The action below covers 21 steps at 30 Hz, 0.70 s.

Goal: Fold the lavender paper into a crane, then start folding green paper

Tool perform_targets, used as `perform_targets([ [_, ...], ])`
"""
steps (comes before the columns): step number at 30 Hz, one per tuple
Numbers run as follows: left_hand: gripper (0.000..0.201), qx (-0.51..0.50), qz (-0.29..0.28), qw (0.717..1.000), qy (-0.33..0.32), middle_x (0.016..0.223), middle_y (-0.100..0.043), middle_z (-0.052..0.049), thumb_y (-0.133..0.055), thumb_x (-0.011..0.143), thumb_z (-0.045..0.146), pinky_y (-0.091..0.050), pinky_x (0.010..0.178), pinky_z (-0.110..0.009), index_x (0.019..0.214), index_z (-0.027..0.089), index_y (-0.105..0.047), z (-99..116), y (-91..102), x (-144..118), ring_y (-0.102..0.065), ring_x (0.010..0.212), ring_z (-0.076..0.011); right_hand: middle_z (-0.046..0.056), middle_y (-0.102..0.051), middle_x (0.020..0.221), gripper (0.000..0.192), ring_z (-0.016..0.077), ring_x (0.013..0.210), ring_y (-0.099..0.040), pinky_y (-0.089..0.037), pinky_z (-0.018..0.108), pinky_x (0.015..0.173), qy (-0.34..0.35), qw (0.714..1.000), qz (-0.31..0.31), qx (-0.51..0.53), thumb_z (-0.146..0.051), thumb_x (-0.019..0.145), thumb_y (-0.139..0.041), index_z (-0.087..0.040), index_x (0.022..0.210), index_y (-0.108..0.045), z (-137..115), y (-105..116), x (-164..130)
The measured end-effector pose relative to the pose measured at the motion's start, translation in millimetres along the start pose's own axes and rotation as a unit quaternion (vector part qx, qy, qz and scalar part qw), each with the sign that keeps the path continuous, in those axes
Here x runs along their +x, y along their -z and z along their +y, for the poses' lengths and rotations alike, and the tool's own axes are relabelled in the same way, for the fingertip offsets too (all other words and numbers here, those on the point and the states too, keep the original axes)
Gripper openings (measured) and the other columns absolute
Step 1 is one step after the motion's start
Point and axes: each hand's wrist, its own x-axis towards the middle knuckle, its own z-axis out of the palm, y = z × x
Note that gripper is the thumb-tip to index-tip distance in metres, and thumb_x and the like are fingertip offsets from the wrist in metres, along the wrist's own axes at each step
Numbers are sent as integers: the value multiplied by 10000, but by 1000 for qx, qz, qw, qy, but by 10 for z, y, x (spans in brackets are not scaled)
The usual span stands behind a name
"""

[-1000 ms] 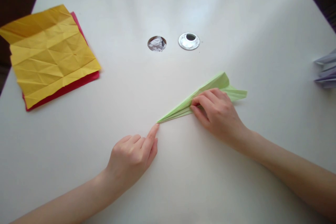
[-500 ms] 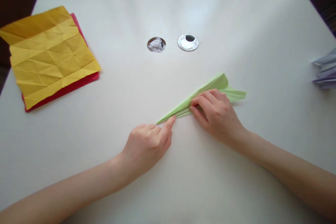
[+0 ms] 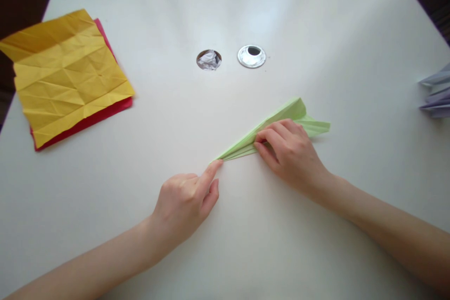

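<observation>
A light green folded paper plane (image 3: 281, 117) lies on the white table (image 3: 225, 243), its pointed nose aimed lower left. My right hand (image 3: 290, 152) presses down on the plane's middle with fingertips pinching the fold. My left hand (image 3: 186, 201) is loosely curled, its index finger extended and touching the plane's nose tip. The plane's tail fans out behind my right hand.
A creased yellow sheet (image 3: 66, 72) lies on a red sheet (image 3: 87, 119) at the left. Two round holes sit mid-table: one with crumpled foil (image 3: 208, 59), one with a metal ring (image 3: 251, 56). Folded lavender paper (image 3: 436, 93) rests at the right edge.
My left hand slid right along the plane's nose, then drew back left so its index fingertip again rests at the tip. My right hand and the plane stayed put.
</observation>
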Motion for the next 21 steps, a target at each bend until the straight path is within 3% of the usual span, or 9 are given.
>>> perform_targets([
  [21, 306, 22, 24, 999, 5, 435, -463, 68, -465, 823, 188, -304, 461, -229, 1110, 169, -569, -29, 4, -85, -447, 403, -89, 49, -588, 713, 134, 195, 758, -483, -348, 314, 666, -8, 1000, -7, 7, -179, 819, -464, -172, 705, -533, -4, 13, 10],
])
